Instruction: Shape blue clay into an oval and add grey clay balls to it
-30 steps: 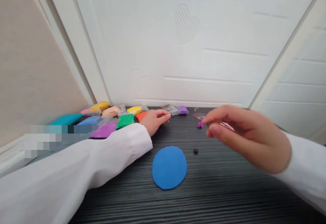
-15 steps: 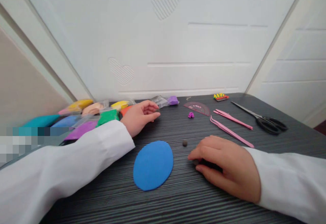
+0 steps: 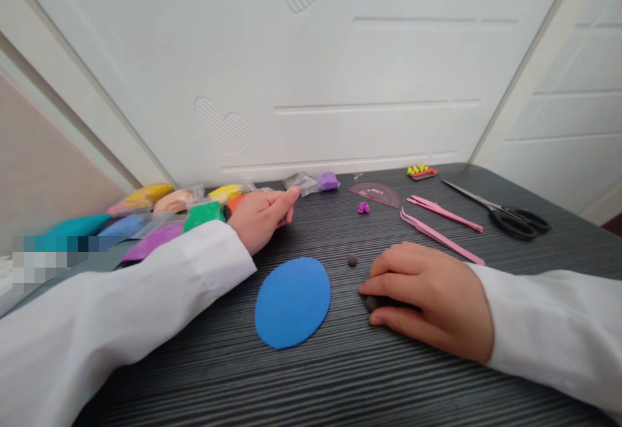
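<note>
Inventory of a dark wood-grain work surface [image 3: 204, 381]. Left hand [image 3: 260, 221], in a white sleeve [image 3: 121, 291]: fingers extended and loosely released, tips pointing toward a clear plastic packet [image 3: 300, 184], grasping nothing that shows. Right hand [image 3: 427, 304], also sleeved in white: fingers curled low over a dark clay ball [image 3: 372, 303], which sits at the fingertips beside the thumb, on the surface; whether it is pinched or merely cupped cannot be told. Second dark clay ball [image 3: 352, 260]: loose, just above the right hand, near a flat blue clay oval [image 3: 292, 302]. Beyond these lie a small purple clay curl [image 3: 363, 207], a pink half-round protractor [image 3: 374, 194], two pink tweezers [image 3: 440, 236], black-handled scissors [image 3: 510, 218] and a small tray of yellow and red beads [image 3: 421, 171]. A row of bagged modelling clay runs beside the left hand, including a green packet [image 3: 204, 215] and a purple packet [image 3: 153, 242]. Risks, as judged: the round balls could roll if nudged, and the loose one could be knocked by the right wrist or fingers. Dark clay pressed against the blue oval could smear its colour. The tweezers' tips lie close to the right hand, so a sideways sweep could shift them.
</note>
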The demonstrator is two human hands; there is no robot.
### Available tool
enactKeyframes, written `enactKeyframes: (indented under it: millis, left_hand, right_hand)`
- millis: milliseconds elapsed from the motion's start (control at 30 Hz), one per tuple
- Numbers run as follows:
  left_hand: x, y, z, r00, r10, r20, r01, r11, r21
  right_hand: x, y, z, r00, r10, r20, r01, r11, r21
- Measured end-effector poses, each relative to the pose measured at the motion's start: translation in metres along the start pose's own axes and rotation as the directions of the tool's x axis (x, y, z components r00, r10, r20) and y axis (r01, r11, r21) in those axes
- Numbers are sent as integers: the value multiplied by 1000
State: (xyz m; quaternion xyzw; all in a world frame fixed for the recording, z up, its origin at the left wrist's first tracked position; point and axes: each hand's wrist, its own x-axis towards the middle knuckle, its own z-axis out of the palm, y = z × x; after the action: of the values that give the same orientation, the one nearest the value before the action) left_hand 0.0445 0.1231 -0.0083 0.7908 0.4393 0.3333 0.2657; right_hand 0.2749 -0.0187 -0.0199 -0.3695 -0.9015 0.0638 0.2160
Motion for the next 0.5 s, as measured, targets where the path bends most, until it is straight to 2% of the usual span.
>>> enactKeyframes:
  millis: [167, 333, 500]
  left_hand:
    - [-1, -1, -2, 1000, 3, 17, -1, 993, -118]
    - [2, -7, -1, 997, -19, -74, -4, 954, -299]
    - [6, -8, 2, 995, -45, -88, 2, 902, -432]
  right_hand:
    - [1, -1, -1, 1000, 0, 13, 0, 1000, -12]
    - [1, -1, -2, 1000, -1, 24, 1, 1000, 1]
    - [1, -1, -2, 999, -2, 32, 2, 1000, 3]
